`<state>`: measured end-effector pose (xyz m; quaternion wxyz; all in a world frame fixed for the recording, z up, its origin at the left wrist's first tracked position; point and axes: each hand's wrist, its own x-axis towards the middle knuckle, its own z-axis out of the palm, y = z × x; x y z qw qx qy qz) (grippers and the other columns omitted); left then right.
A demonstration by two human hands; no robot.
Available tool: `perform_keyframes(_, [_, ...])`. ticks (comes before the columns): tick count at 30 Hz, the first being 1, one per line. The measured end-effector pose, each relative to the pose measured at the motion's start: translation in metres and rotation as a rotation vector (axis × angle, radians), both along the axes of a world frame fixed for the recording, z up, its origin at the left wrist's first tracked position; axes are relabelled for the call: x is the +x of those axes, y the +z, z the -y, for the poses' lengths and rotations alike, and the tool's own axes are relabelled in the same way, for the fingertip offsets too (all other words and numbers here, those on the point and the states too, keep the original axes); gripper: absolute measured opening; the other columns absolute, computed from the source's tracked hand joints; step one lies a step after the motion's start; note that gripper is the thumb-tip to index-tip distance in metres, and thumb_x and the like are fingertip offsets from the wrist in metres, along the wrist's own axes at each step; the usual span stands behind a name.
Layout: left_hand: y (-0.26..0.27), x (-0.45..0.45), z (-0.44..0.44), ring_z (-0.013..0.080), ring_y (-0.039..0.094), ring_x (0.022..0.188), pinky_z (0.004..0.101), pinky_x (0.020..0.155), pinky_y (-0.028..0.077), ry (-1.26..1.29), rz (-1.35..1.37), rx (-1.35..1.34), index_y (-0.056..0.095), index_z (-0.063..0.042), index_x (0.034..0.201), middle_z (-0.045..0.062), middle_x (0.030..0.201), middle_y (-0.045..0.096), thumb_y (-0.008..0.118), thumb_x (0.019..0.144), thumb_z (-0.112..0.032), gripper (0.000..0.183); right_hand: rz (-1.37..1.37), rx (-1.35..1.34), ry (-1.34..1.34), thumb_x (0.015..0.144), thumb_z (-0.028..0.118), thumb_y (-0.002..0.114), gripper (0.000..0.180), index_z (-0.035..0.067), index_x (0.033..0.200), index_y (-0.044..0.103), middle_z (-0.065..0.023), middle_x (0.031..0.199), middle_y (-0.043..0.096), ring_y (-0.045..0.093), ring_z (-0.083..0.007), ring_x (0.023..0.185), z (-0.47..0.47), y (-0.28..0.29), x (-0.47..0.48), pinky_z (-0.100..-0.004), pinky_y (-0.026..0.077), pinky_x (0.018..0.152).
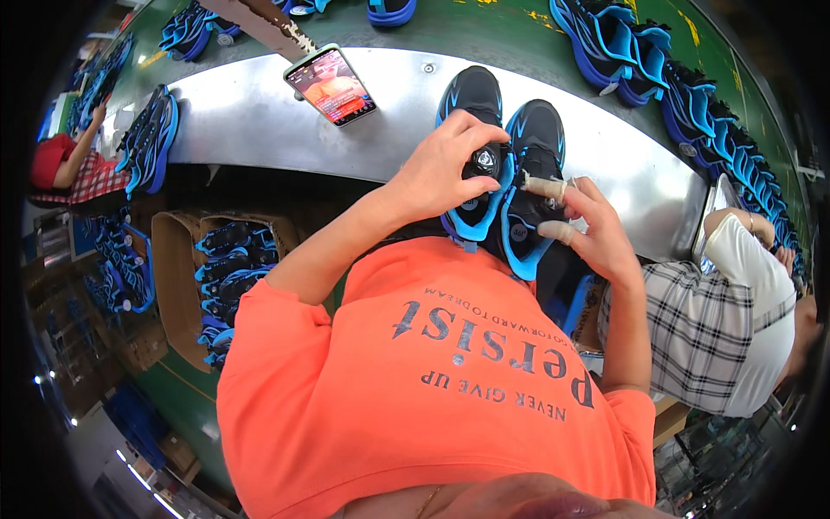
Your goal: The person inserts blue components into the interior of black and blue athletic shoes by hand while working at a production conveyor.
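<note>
Two black sports shoes with bright blue collars stand side by side before me, toes pointing away: a left shoe (476, 91) and a right shoe (537, 126). My left hand (450, 165) is over the left shoe, its thumb and index finger spread around a round lacing dial (485, 160). At the right shoe's opening is my right hand (593, 224); two fingers wrapped in pale tape reach over the tongue and collar. Its thumb and index tips are apart, with a partly hidden dial near them. Whether either hand grips its shoe is not clear.
A phone (331, 85) leans on a post on the metal ledge (240, 123). Shoes line the green conveyor (493, 29); more stand at the ledge's left end. A cardboard box (178, 285) of shoes is at lower left. Co-workers (700, 337) (78, 168) are on both sides.
</note>
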<state>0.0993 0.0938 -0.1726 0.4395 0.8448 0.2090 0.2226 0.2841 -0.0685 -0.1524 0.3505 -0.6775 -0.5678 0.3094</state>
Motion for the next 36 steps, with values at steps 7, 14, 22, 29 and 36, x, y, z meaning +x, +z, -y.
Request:
perform_keyframes(7, [0.002, 0.0, -0.005, 0.0159, 0.052, 0.08, 0.027, 0.071, 0.045, -0.129, -0.064, -0.002, 0.063, -0.01, 0.119, 0.005, 0.1, 0.057, 0.067, 0.08, -0.004, 0.04, 0.106, -0.091, -0.16, 0.074, 0.013, 0.075, 0.039, 0.013, 0.112, 0.069, -0.0097, 0.084, 0.057, 0.056, -0.0216, 0.071, 0.008, -0.011, -0.004, -0.0322, 0.048, 0.068])
perform_keyframes(14, [0.004, 0.002, 0.0, 0.0164, 0.052, 0.083, 0.0273, 0.072, 0.045, -0.142, -0.101, 0.044, 0.065, -0.009, 0.117, 0.004, 0.102, 0.062, 0.064, 0.08, -0.002, 0.038, 0.115, -0.058, -0.132, 0.077, 0.022, 0.073, 0.03, 0.018, 0.106, 0.07, -0.009, 0.086, 0.057, 0.057, -0.0259, 0.089, 0.009, -0.016, -0.003, -0.0347, 0.047, 0.075])
perform_keyframes(22, [0.001, 0.003, 0.002, 0.0198, 0.058, 0.09, 0.0287, 0.078, 0.047, -0.089, -0.092, 0.174, 0.064, -0.007, 0.116, 0.007, 0.106, 0.063, 0.064, 0.079, -0.002, 0.037, 0.156, 0.023, -0.078, 0.072, 0.023, 0.077, 0.037, 0.018, 0.108, 0.07, -0.0052, 0.081, 0.052, 0.054, -0.0202, 0.082, 0.008, -0.019, 0.003, -0.0309, 0.046, 0.072])
perform_keyframes(29, [0.031, -0.007, 0.056, 0.0089, 0.06, 0.081, 0.0236, 0.072, 0.05, -0.197, -0.309, -0.783, 0.063, 0.0, 0.115, 0.005, 0.097, 0.064, 0.048, 0.099, -0.01, 0.024, 0.074, 0.09, 0.01, 0.076, 0.023, 0.074, 0.027, 0.015, 0.102, 0.07, -0.0105, 0.086, 0.058, 0.059, -0.0284, 0.084, 0.008, -0.029, 0.01, -0.0363, 0.049, 0.073])
perform_keyframes(36, [0.008, 0.001, 0.08, 0.0242, 0.065, 0.097, 0.0332, 0.085, 0.054, -0.095, -0.238, -1.413, 0.04, 0.009, 0.133, 0.02, 0.128, 0.053, 0.047, 0.101, -0.015, 0.041, 0.041, 0.214, 0.032, 0.075, 0.023, 0.074, 0.026, 0.016, 0.1, 0.07, -0.0094, 0.082, 0.056, 0.061, -0.0278, 0.082, 0.004, -0.026, 0.013, -0.0368, 0.05, 0.07])
